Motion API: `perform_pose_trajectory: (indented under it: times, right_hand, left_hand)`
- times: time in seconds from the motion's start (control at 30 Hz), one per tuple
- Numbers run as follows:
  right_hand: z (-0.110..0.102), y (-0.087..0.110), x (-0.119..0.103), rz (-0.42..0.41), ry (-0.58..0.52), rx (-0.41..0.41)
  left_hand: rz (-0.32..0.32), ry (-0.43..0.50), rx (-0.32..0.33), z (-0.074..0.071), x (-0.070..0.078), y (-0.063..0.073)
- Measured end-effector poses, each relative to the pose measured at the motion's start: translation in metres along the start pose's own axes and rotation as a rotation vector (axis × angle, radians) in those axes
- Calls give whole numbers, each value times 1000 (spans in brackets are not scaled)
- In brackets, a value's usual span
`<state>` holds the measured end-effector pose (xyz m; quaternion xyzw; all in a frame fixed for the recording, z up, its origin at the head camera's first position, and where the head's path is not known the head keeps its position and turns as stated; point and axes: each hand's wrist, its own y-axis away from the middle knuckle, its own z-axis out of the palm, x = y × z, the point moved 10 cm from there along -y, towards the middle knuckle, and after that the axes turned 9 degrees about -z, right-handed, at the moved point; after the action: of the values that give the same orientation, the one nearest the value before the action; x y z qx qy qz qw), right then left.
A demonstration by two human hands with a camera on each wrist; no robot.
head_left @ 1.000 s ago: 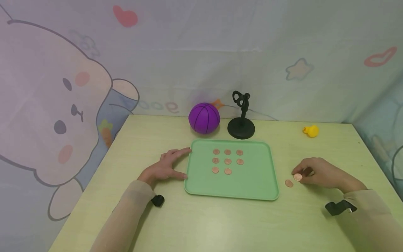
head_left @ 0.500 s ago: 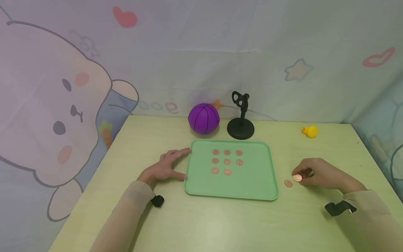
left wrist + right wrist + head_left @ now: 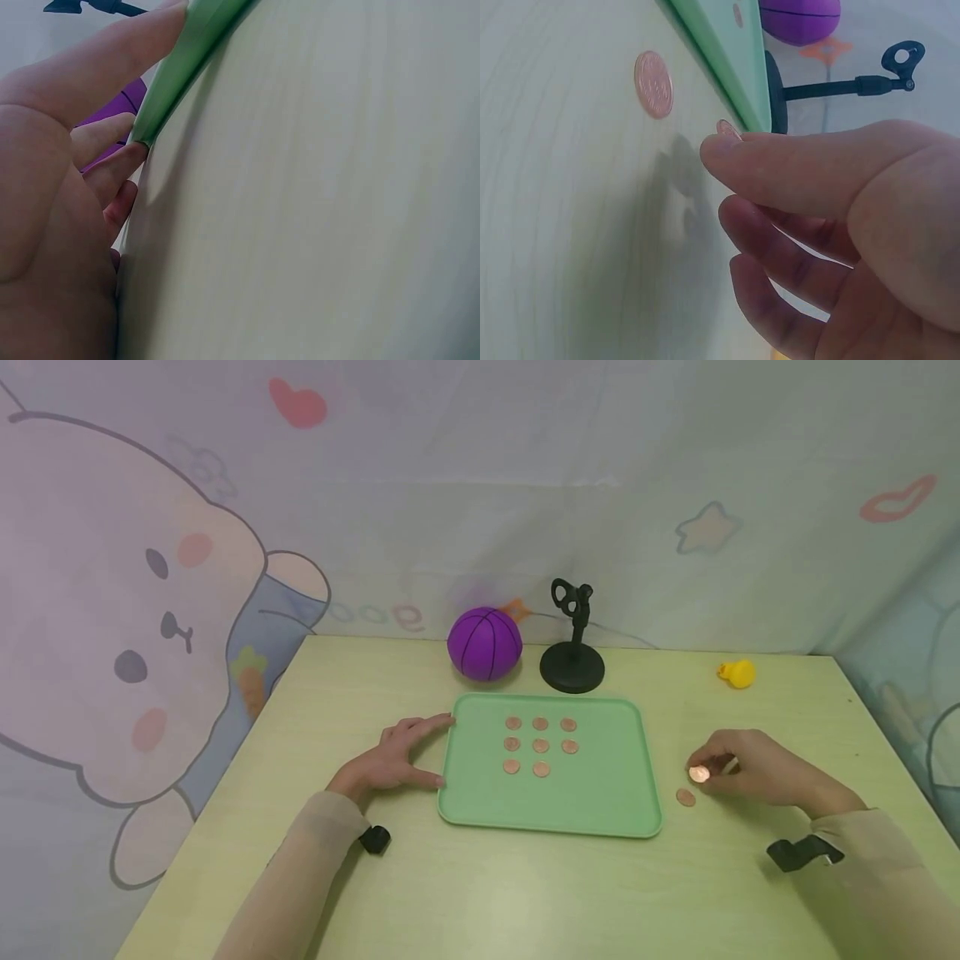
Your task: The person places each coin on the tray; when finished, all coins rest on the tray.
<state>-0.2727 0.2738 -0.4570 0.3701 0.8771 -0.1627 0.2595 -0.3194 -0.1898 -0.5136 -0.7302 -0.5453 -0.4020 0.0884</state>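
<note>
My right hand (image 3: 753,768) pinches a copper-coloured coin (image 3: 699,774) between thumb and fingertips, to the right of the tray. In the right wrist view the pinched coin (image 3: 728,130) shows its rim past the thumb, raised over its shadow. A second coin (image 3: 686,797) lies flat on the table just below that hand. The green tray (image 3: 600,806) bears several coins in two rows of three and a front row of two, including a coin (image 3: 542,769). My left hand (image 3: 386,762), thumb and fingers spread, touches the tray's left rim (image 3: 169,94).
Behind the tray stand a purple ball (image 3: 485,644) with black lines and a black stand (image 3: 572,668) on a round base. A small yellow toy (image 3: 738,674) lies at the back right of the pale table (image 3: 517,902). A printed cloth (image 3: 420,485) hangs behind.
My right hand has lifted the pinched coin off the table and shifted slightly left and away from me. The left hand and the tray stay in place.
</note>
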Motion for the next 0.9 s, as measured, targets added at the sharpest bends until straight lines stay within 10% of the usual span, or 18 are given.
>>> perform_pose_trajectory:
  times: [0.9]
  right_hand:
    - [20, -59, -39, -132, -8, 20]
  left_hand:
    - [2, 2, 2, 0, -2, -1]
